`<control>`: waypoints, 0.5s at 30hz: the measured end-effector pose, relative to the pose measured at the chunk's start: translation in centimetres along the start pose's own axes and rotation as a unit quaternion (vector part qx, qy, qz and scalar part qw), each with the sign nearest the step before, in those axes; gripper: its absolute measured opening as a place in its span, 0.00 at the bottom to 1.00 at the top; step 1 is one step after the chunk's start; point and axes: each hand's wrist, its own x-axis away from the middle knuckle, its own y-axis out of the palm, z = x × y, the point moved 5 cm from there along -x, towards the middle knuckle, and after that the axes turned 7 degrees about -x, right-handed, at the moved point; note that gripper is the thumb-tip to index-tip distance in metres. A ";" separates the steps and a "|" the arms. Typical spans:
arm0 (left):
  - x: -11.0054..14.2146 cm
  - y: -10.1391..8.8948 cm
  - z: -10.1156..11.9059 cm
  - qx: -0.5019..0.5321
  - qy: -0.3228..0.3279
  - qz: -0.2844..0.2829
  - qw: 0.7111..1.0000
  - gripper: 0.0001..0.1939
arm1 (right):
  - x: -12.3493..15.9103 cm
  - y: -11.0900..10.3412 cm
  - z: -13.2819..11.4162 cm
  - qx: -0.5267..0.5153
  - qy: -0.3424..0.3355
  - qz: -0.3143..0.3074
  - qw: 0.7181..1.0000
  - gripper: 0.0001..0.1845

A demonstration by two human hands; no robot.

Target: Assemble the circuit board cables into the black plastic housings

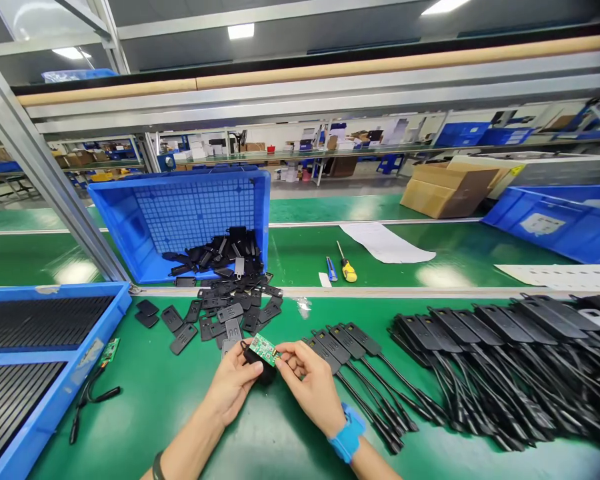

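Observation:
Between my two hands is a small green circuit board, tilted over a black plastic casing. My left hand is closed around the casing, thumb on its near side. Thumb and forefinger of my right hand pinch the board's right end. Part of the casing is hidden by the fingers and the board. Just beyond my hands lies a loose pile of flat black covers. Close to my right hand, several black cased units with cables lie in a row.
Behind the covers a blue bin lies on its side, spilling black parts. At left stands a blue tray beside a cabled board. Many cased units fill the right. A screwdriver and a cutter lie farther back.

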 end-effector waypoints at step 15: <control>0.2 0.5 -0.2 0.014 0.035 0.015 0.999 0.24 | 1.0 1.5 0.2 0.054 -0.078 -0.048 0.994 0.13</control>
